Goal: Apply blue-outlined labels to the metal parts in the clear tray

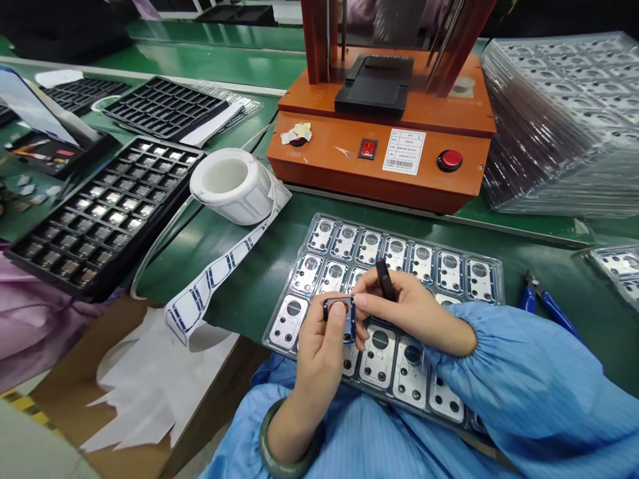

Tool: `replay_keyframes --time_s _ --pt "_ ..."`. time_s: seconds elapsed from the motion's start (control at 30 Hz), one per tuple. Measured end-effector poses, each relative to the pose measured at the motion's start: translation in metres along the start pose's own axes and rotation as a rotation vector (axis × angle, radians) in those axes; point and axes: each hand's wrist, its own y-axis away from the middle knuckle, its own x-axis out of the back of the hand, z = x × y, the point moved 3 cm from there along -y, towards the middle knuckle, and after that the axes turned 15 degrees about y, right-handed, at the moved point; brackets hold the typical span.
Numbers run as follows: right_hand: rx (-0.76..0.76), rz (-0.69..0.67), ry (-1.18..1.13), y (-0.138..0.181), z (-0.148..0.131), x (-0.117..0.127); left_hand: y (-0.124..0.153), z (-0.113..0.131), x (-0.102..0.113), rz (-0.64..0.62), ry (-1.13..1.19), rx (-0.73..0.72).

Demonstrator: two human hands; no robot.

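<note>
An orange machine (329,169) stands at the far middle of the green table (254,289), a white label (404,152) between the red switch (368,149) and red button (451,159) on its front. Blue-handled cutters (528,299) lie on the right. At left, a black compartment tray (84,289) holds shiny metal pieces (116,218); a phone (34,103) leans beyond it. Near left, white paper (144,386) lies in a cardboard box (207,402).

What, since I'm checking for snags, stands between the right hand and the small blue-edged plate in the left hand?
Nothing visible: the right hand has fingertips at the edge of the blue-edged plate. The left hand lays its thumb over part of the face; the black tool sticks upward.
</note>
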Motion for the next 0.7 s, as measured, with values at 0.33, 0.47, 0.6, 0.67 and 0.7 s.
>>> replay_keyframes --time_s 0.33,0.47,0.6,0.67,0.7 --pt "-0.008 0.076 0.174 0.003 0.010 0.000 0.005 0.003 0.007 0.129 -0.056 -0.081" --pt "0.024 0.095 0.167 0.004 0.013 0.000 0.006 0.003 0.010 0.179 -0.073 -0.116" --pt "-0.016 0.119 0.070 0.003 0.010 -0.001 0.007 0.001 0.009 0.156 -0.063 -0.112" --pt "-0.039 0.114 0.013 0.003 0.007 -0.002 0.007 0.001 0.009 0.157 -0.054 -0.114" --pt "-0.041 0.112 0.002 0.003 0.006 -0.002 0.007 0.000 0.009 0.161 -0.055 -0.116"
